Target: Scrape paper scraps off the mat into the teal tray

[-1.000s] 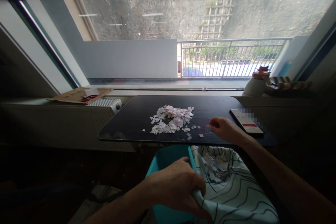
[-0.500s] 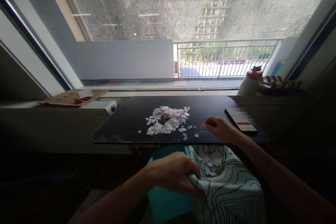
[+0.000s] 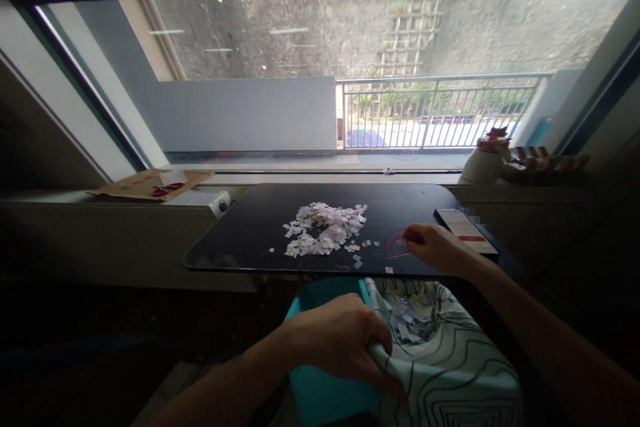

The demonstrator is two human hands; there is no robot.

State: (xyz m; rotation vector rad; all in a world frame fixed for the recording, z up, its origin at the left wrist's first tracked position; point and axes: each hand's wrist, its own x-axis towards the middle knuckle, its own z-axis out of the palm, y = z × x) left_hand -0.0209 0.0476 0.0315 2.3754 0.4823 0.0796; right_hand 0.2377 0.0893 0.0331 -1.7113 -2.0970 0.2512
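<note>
The right arm comes from the lower right corner, and the right hand (image 3: pixel 435 250) lies low above the desk (image 3: pixel 260 217), its wrist slightly bent and the fingers curled together. Its grip is narrow: the fingertips pinch a semicircular plate (image 3: pixel 394 244), which lies near the front edge of the desk. The left arm reaches from the lower left; the left hand (image 3: pixel 345 333) has the back turned upward, and its grip is closed around the rim of a cloth-lined bin (image 3: pixel 460 367).

The plate is transparent, with thin pinkish curved lines. The desk is black, with fine grain and rounded corners. On it is a loose heap of small paper pieces (image 3: pixel 330 230), pale, flat and mostly square. The cloth is pale with dark wavy lines, while the turquoise bin (image 3: pixel 325 390) beside it is smooth, like plastic.
</note>
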